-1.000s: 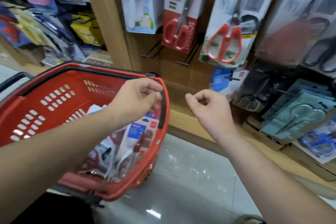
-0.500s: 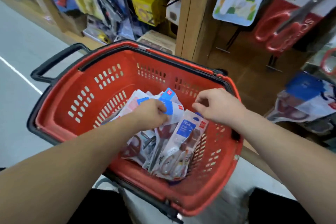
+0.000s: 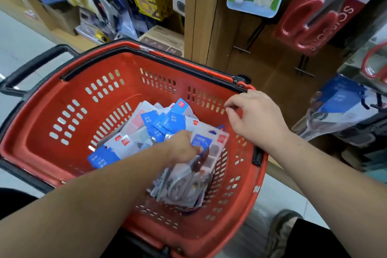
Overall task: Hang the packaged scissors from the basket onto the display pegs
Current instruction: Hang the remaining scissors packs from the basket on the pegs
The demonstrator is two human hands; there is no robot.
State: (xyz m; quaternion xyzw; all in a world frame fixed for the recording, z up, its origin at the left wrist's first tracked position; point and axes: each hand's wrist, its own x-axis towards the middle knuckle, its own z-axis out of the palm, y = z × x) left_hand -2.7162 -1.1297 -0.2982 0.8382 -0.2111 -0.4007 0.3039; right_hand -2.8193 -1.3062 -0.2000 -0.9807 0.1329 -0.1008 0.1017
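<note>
Looking down, my left hand (image 3: 184,146) is in the red slotted plastic shopping basket (image 3: 62,148), its fingers curled round one of the blue-and-white carded packets of scissors (image 3: 165,123) heaped toward the basket's right side. My right hand (image 3: 255,117) hovers over the rim, fingers loosely bent and holding nothing. The packets look light, flat and fairly stiff, with slippery clear fronts that overlap, so I judge a pinch on the card top beside the hanger hole is best, leaving that hole free for the black metal display pegs (image 3: 251,36).
</note>
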